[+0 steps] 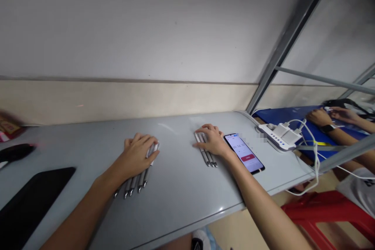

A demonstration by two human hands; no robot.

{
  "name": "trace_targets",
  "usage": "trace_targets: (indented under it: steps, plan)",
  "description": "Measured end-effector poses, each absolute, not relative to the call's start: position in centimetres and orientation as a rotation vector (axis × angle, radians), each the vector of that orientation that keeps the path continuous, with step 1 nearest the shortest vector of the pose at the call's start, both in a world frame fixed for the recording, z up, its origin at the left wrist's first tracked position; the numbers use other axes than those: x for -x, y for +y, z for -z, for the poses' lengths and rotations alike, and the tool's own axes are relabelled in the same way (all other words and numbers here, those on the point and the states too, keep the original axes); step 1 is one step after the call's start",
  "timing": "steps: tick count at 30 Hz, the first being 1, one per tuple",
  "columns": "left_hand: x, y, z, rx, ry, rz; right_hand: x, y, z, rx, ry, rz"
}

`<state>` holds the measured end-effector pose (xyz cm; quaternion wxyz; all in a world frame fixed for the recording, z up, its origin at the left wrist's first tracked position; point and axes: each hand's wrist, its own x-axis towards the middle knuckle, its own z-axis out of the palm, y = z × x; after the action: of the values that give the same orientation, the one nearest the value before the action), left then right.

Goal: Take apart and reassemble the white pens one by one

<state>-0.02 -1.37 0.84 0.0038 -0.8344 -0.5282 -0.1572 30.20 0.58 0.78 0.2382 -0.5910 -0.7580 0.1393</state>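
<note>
My left hand [137, 154] lies curled over a row of several silver pens [135, 184] on the grey table [178, 187], its fingers bent down around their white upper ends. My right hand [211, 140] rests on a second group of silver pens [208, 158], fingers pressed down across them. Both groups lie side by side, flat on the tabletop. A phone [244, 152] with a lit screen showing a timer and a red button lies just right of my right wrist.
A white power strip [277, 136] with chargers and white cables sits at the table's right end. A black flat object [29, 199] lies front left. Another person's hands [329, 116] work at a blue surface on the right. A red stool [328, 215] stands below.
</note>
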Motion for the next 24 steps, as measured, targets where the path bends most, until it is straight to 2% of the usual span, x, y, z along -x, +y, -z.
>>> trace_targets:
  steps: [9,19,24]
  plan:
    - [-0.4,-1.9,-1.0,2.692,-1.616,0.425,-30.8,0.5,-0.9,1.585,-2.145,-0.441]
    - [-1.2,-2.2,-0.7,2.688,-1.657,0.381,-30.5,0.7,-1.2,1.523,-1.736,-0.338]
    - [-2.4,-2.6,-1.1,2.721,-1.687,0.535,-29.6,0.1,-1.6,1.294,-1.876,-0.372]
